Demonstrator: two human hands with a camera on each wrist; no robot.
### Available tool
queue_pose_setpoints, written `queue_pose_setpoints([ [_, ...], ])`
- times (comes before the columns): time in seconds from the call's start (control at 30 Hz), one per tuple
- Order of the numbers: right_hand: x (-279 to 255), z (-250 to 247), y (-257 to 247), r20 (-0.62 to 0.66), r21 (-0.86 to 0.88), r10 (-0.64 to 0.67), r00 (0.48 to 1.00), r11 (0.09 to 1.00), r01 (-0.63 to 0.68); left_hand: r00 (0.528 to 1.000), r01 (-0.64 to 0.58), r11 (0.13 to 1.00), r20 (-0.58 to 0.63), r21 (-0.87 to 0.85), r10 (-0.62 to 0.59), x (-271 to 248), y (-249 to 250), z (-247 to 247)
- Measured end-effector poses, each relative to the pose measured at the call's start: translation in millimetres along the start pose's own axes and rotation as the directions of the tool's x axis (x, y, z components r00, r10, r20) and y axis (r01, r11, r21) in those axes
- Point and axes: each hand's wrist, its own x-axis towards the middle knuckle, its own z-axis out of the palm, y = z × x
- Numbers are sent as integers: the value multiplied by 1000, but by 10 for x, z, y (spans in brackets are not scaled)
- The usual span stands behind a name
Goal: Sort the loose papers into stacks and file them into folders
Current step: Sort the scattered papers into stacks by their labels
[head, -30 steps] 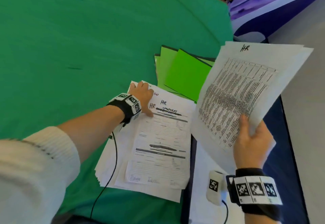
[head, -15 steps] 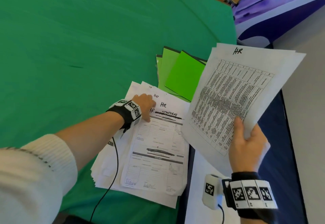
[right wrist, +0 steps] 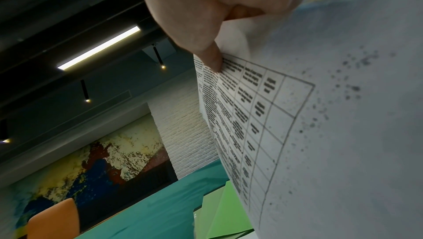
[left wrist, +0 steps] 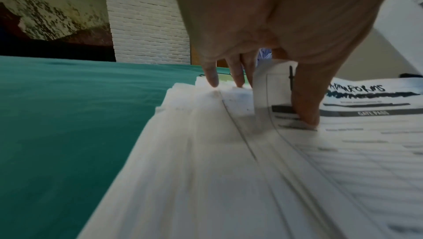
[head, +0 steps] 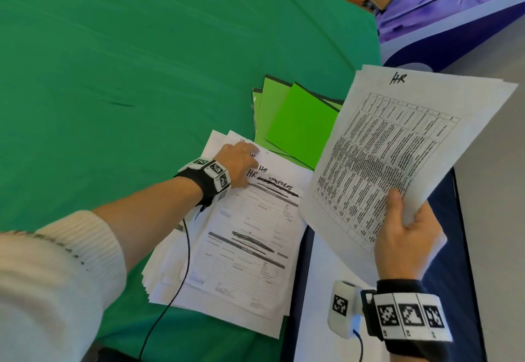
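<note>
A thick stack of white printed papers (head: 244, 248) lies on the green cloth; its top sheet is a form marked "HR". My left hand (head: 241, 162) is at the stack's far left corner. In the left wrist view the thumb (left wrist: 304, 98) presses the top sheet (left wrist: 343, 134), and its corner curls up between thumb and fingers. My right hand (head: 403, 233) grips the lower edge of a bundle of sheets (head: 397, 148) headed "HR", held up beyond the table's right edge. That bundle (right wrist: 320, 134) shows a printed table. Several green folders (head: 301, 128) lie fanned just past the stack.
The green tablecloth (head: 142, 77) stretches left and far. A black cable (head: 184, 262) runs from my left wrist across the stack. A white sheet (head: 326, 270) lies on a dark blue surface (head: 446, 214) under my right hand. An orange chair (right wrist: 52, 219) stands beyond the table.
The bundle in my right hand has drifted slightly left, toward the stack. My left hand has stayed at the stack's top corner, working the top sheet's corner.
</note>
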Motion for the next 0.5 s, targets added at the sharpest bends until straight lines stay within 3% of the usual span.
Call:
queue_pose_setpoints([
  [0.23, -69, -66, 45, 8, 1, 39, 999, 999, -39, 983, 78, 991, 157, 113, -95, 166, 50, -113],
  [0.3, -75, -79, 36, 2, 19, 38, 999, 999, -38, 988, 81, 996, 134, -26, -76, 104, 55, -97],
  [0.37, -71, -80, 18, -1, 52, 41, 999, 998, -41, 994, 109, 932, 40, -346, -101, 18, -1, -34],
  [0.4, -70, -70, 1, -4, 68, 41, 999, 997, -40, 987, 122, 829, -18, -546, -157, -61, -22, -25],
  [0.43, -70, -55, -11, -6, 80, 41, 999, 996, -41, 968, 122, 629, -49, -768, -248, -152, -56, 10],
  [0.47, -73, -30, -10, -7, 87, 46, 999, 995, -45, 942, 95, 365, -35, -926, -334, -259, -77, 10],
  [0.5, -79, -4, 0, -6, 86, 55, 998, 995, -54, 921, 102, 151, 37, -983, -387, -362, -94, 54],
])
